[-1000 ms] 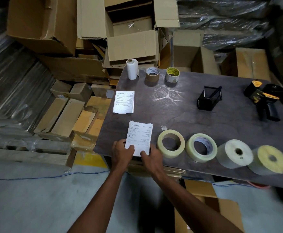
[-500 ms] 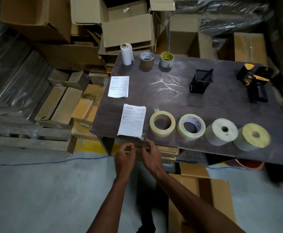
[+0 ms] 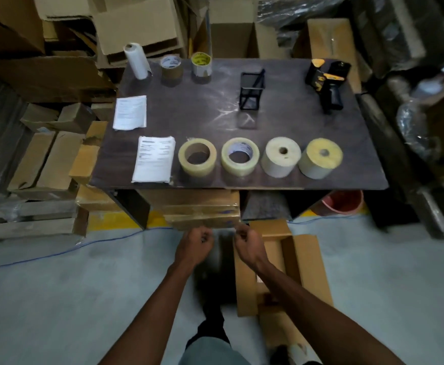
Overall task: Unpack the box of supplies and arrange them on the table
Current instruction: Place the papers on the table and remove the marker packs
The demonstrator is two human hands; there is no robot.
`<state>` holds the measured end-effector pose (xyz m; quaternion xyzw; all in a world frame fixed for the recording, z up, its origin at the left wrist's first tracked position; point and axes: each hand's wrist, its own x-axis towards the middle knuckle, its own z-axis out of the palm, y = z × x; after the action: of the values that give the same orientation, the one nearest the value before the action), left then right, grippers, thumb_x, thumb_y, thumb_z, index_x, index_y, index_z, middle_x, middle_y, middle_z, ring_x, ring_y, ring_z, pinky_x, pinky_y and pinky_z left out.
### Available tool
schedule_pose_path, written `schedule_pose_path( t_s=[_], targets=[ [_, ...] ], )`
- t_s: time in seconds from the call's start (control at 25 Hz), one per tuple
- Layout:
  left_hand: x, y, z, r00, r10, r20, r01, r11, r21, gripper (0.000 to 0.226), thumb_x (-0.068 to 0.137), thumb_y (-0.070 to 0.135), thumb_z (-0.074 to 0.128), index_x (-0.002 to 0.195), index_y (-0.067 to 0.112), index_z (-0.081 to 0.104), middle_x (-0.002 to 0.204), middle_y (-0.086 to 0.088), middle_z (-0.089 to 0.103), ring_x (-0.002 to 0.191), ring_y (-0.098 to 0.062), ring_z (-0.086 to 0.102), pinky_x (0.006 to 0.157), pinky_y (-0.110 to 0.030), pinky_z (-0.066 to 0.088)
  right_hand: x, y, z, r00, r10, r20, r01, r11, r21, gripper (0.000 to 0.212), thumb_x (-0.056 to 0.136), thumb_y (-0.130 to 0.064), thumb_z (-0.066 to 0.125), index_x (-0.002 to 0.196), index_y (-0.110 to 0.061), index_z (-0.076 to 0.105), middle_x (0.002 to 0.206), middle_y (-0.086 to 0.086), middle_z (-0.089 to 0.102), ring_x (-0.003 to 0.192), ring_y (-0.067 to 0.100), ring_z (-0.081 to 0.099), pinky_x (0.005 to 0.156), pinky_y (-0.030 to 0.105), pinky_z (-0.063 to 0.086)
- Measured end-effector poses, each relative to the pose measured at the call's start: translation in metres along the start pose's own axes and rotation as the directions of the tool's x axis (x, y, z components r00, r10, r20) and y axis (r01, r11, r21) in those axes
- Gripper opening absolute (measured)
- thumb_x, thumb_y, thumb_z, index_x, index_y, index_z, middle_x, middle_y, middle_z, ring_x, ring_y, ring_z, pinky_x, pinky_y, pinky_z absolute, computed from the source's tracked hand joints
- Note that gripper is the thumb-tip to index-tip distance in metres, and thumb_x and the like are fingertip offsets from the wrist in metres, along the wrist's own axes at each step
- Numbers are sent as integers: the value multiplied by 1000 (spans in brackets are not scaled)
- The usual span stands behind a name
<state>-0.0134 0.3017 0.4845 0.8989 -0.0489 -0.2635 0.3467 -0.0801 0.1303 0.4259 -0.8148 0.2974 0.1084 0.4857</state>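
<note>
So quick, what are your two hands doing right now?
Left hand: fingers loosely curled, holding nothing, off the table.
Right hand: the same, loosely curled and empty.

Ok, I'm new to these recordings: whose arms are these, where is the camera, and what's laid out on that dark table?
No machine here: a person wears one camera on the head, looking down at their own arms. The left hand and right hand hang loosely curled before the table, holding nothing. Along its near edge lie a stack of printed sheets and four tape rolls; behind lie another sheet, three upright rolls, a black wire holder and a tape dispenser. An open cardboard box sits on the floor.
</note>
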Motion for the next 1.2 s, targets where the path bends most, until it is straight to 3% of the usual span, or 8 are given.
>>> schedule_pose_path(
  t_s=[0.16,0.32,0.4,0.48,0.64,0.96,1.2],
  targets=[
    [-27,27,68,995,34,99,-46,991,124,22,88,26,65,108,22,73,107,2,72,100,-17,67,84,-22,47,-40,33,-64,1000,7,-22,-8,1000,-7,17,85,-16,58,96,-19,71,91,2,74,85,21,68,74,29,54],
    [-59,51,146,989,22,145,-44,988,149,24,88,31,62,109,24,72,110,0,72,101,-19,66,89,-33,54,-71,93,-117,999,22,-42,-23,999,-22,12,86,-16,62,90,-12,72,88,6,74,85,23,68,77,35,54],
    [-72,61,179,986,31,165,-57,986,156,24,89,34,61,108,23,72,109,-1,72,101,-21,67,89,-38,55,-82,122,-138,999,43,-29,-44,999,-25,14,88,-16,62,97,-11,71,95,6,73,89,22,67,81,36,55],
    [-82,69,206,984,23,176,-51,986,159,22,89,32,61,106,21,72,107,-1,71,100,-21,66,88,-38,56,-91,148,-157,997,82,-5,-82,996,-24,21,90,-14,61,109,-9,69,102,4,70,94,19,65,85,32,54],
    [-88,78,243,979,34,200,-70,982,176,25,90,24,61,112,20,72,116,-1,70,105,-18,64,89,-33,54,-94,185,-182,995,104,2,-104,993,-52,23,93,-13,59,113,-6,68,109,9,70,97,20,64,85,29,53],
    [-27,21,336,950,8,313,-67,981,180,40,84,34,57,122,25,67,119,0,70,105,-19,66,88,-36,58,-36,262,-142,983,165,78,-160,985,-64,30,95,-12,59,124,-6,65,120,11,69,106,22,65,80,18,45],
    [27,-75,435,900,-198,389,196,980,46,46,79,25,67,124,26,60,110,1,67,99,-18,65,88,-33,55,35,365,-72,973,204,103,-186,969,-161,35,91,-7,60,126,-5,64,124,16,68,111,31,64,83,17,40]
  ],
)
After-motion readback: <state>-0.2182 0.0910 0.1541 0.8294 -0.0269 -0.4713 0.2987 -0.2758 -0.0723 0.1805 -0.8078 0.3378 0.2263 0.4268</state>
